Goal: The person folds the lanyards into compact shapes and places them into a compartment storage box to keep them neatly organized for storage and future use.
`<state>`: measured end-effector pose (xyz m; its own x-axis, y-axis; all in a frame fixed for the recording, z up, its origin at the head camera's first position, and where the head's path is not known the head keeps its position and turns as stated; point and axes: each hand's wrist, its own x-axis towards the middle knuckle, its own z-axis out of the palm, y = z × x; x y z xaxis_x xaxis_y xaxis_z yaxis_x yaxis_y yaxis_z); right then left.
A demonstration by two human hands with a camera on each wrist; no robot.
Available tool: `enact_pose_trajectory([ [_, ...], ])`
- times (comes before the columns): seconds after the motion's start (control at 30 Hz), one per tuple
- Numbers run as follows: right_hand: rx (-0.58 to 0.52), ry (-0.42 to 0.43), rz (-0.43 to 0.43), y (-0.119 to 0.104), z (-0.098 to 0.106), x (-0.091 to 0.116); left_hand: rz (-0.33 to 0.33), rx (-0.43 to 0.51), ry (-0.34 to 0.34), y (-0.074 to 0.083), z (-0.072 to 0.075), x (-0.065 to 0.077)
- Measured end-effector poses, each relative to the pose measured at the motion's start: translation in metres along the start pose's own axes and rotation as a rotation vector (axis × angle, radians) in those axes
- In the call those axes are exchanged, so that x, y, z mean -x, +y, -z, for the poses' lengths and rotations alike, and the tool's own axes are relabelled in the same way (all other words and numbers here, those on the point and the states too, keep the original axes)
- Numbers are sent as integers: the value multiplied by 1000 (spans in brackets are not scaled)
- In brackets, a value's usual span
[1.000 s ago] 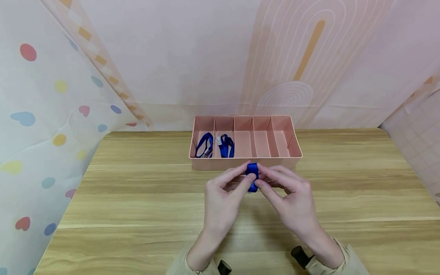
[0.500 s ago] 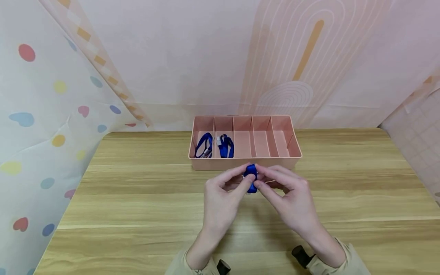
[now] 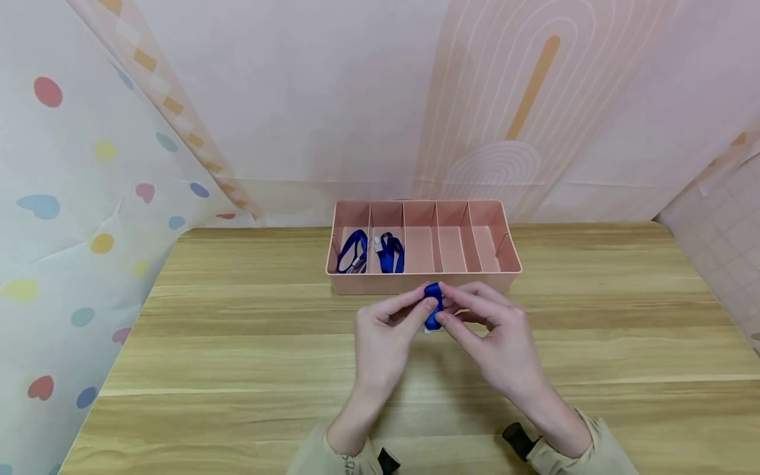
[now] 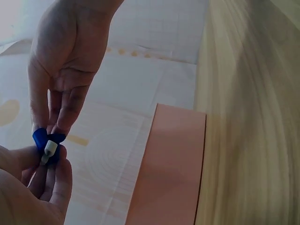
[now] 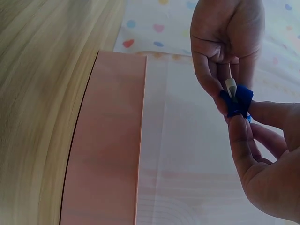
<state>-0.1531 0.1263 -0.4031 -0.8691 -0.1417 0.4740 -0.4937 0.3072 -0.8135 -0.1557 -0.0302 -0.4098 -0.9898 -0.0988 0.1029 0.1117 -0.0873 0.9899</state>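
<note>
In front of the pink box, a blue lanyard (image 3: 433, 316), folded into a small bundle, is held above the table between both hands. The left hand (image 3: 382, 343) pinches it with thumb and fingers from the left. From the other side, the right hand (image 3: 501, 336) grips it the same way. A white plastic fitting (image 4: 50, 148) sticks out of the bundle in the left wrist view. The right wrist view shows a blue part of the strap (image 5: 243, 99) between the fingertips of the two hands.
The pink box (image 3: 421, 284) has several compartments and stands near the table's back edge. One blue lanyard (image 3: 353, 251) lies in its leftmost compartment, another lanyard (image 3: 388, 254) in the second. Behind the wooden table (image 3: 237, 349) hangs a patterned cloth (image 3: 309, 112).
Both hands stay in front of the box with the lanyard. The bundle has shifted very slightly left and turned a little between the fingers.
</note>
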Motion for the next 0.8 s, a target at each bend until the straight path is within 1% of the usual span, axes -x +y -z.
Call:
enact_pose_trajectory([
  [0.13, 24, 4, 6, 1, 0, 0, 18, -34, 10, -2, -2, 1],
  [0.23, 39, 6, 2, 1, 1, 0, 27, -61, -11, 0, -1, 1],
  [0.4, 55, 9, 3, 1, 1, -1, 61, -47, -64, 4, 1, 1],
  [0.53, 62, -6, 23, 1, 2, -1, 79, -26, -70, 4, 2, 0],
  [0.67, 48, -32, 36, 4, 3, -2, 82, -21, -65, 2, 3, -2],
  [0.8, 49, -51, 31, 7, 4, -3, 63, -40, -64, 0, 5, -4],
])
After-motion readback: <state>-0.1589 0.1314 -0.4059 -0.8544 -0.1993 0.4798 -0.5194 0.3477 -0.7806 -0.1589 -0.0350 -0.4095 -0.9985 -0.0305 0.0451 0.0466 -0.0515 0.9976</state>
